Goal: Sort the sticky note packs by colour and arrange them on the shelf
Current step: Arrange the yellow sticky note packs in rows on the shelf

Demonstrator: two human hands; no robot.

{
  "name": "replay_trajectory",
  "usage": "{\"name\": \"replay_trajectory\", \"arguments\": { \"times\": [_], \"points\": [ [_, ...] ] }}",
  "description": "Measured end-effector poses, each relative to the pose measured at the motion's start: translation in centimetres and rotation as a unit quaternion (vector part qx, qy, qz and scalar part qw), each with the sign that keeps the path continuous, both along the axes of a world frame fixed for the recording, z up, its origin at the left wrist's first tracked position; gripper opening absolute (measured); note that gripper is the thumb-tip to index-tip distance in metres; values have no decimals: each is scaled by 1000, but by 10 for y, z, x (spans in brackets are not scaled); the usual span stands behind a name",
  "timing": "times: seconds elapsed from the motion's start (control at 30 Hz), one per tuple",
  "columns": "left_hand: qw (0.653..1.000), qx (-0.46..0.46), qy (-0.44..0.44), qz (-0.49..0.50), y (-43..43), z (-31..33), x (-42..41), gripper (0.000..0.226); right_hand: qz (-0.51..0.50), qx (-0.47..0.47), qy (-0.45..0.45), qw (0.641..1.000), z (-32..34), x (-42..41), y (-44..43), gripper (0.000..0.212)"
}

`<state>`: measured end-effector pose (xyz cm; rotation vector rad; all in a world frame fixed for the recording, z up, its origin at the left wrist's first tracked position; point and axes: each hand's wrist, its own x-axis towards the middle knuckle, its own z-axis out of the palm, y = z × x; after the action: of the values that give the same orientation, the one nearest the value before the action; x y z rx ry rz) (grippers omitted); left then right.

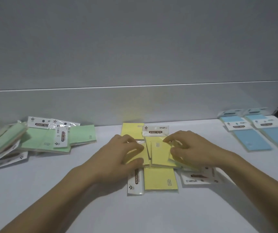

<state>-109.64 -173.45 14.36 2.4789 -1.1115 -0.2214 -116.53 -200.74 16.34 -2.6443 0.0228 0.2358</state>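
Note:
Several yellow sticky note packs [160,180] lie in a loose heap at the middle of the white shelf surface [67,190]. My left hand [118,155] rests on the heap's left side, thumb and fingers closed on a yellow pack. My right hand [192,148] grips another yellow pack [160,153] from the right; both packs are tipped up on edge, side by side. Green packs [50,140] are piled untidily at the left. Blue packs [251,132] lie in neat overlapping rows at the right.
A grey back wall [135,101] rises right behind the packs. One pack with its white header card [199,178] up pokes out under my right wrist. More mixed packs [3,148] spill towards the left edge.

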Motion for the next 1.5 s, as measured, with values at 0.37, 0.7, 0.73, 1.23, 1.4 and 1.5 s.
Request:
{"name": "replay_trajectory", "arguments": {
  "times": [0.37, 0.7, 0.73, 1.23, 1.4, 1.5],
  "points": [
    [993, 45, -62, 85, -17, -6, 49, 37, -13, -1, -65, 998, -5, 50, 53, 36],
    [991, 14, -22, 131, 6, -3, 62, 56, -12, -61, -60, 996, -10, 41, 39, 28],
    [992, -1, -29, 125, 8, -5, 61, 51, -10, -66, -67, 995, -11, 40, 40, 27],
    [904, -342, 185, 178, 13, 10, 54, 37, 10, 145, -185, 972, 6, 78, 68, 7],
    [847, -406, 262, 222, 18, 13, 59, 26, -63, 293, -65, 952, 9, 89, 70, 10],
    [875, -361, 212, 244, 19, 8, 61, 27, -91, 334, -52, 937, 11, 90, 76, 10]
  ]
}}
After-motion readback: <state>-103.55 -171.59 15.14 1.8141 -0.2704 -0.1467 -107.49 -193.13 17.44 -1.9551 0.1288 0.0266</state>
